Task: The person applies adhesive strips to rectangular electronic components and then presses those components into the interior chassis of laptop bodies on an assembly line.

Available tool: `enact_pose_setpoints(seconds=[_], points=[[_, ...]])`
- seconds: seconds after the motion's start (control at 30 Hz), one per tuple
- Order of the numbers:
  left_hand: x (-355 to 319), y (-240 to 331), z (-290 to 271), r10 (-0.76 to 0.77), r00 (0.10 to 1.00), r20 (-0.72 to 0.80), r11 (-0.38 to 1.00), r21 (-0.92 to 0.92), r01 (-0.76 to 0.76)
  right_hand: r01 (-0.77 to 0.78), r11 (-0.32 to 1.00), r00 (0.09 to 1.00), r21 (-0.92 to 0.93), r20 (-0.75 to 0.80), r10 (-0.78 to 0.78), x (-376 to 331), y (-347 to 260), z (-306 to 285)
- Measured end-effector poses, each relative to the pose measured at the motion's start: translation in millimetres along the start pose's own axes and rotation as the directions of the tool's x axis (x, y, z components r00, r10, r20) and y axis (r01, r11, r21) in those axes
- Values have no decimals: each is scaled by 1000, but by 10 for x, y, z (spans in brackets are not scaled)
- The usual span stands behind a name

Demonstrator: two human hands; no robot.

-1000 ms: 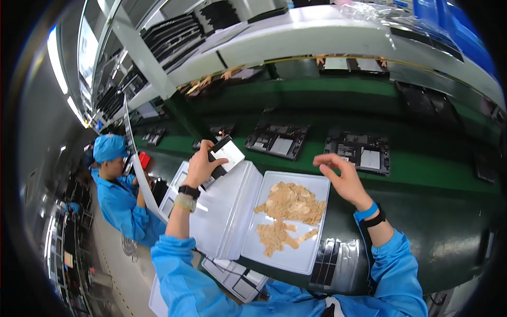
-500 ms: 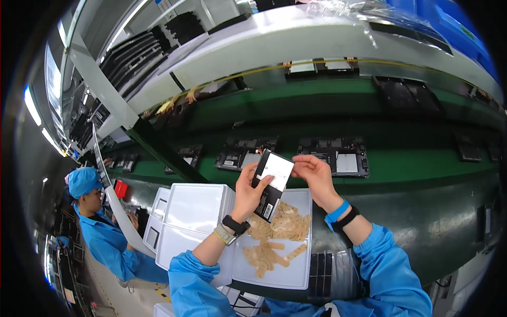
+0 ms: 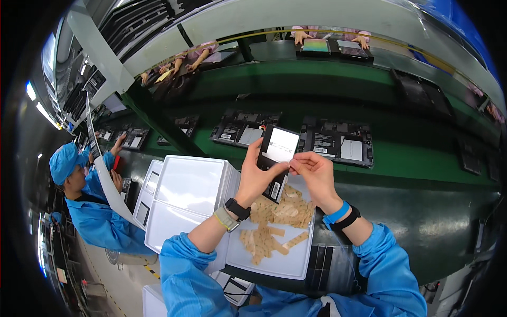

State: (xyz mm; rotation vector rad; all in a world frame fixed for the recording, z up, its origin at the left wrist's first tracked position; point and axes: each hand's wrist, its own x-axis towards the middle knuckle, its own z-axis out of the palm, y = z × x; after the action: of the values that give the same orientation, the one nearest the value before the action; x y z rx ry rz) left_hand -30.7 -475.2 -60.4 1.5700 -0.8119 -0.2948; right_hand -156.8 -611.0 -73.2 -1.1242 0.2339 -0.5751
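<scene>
I hold a small black panel with a white face (image 3: 279,153) up in front of me, above the white tray (image 3: 296,264) on the near edge of the tabletop. My left hand (image 3: 259,177) grips it from the left, thumb along its lower edge and fingers (image 3: 254,150) behind, so the pale face tilts toward me where I can see it. My right hand (image 3: 314,174) meets it from the right, its fingers pinched on the panel's lower right edge, probably to work something fine there; whether they also hold a strip I cannot tell.

The tray below holds a loose heap of tan adhesive strips (image 3: 274,222), kept right under my hands for short reach. To its left sits a stack of closed white trays (image 3: 185,195). On the far side runs the green conveyor belt (image 3: 412,158), carrying 2 open dark devices (image 3: 338,145). At far left a co-worker in blue (image 3: 84,201) works at the same line.
</scene>
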Motion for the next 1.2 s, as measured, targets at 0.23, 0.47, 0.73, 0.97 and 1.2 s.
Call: enact_pose_setpoints(seconds=[0.23, 0.47, 0.73, 0.97, 1.2], points=[[-27, 13, -17, -6, 994, 106, 999, 50, 1, 37, 999, 998, 18, 44, -37, -40, -66, 63], [-5, -21, -9, -132, 989, -59, 963, -244, 114, 68, 979, 994, -194, -67, -83, 64, 235, -111], [-13, 58, 15, -30, 996, -82, 999, -26, 28, 74, 977, 997, -202, 8, -74, -198, 21, 249], [34, 65, -14, -203, 964, -174, 896, -429, 111, 103, 962, 994, -253, -8, -109, -19, 117, 5], [52, 76, -67, -184, 934, -306, 922, -382, 57, 86, 956, 989, -281, 137, -49, -386, -2, 368]])
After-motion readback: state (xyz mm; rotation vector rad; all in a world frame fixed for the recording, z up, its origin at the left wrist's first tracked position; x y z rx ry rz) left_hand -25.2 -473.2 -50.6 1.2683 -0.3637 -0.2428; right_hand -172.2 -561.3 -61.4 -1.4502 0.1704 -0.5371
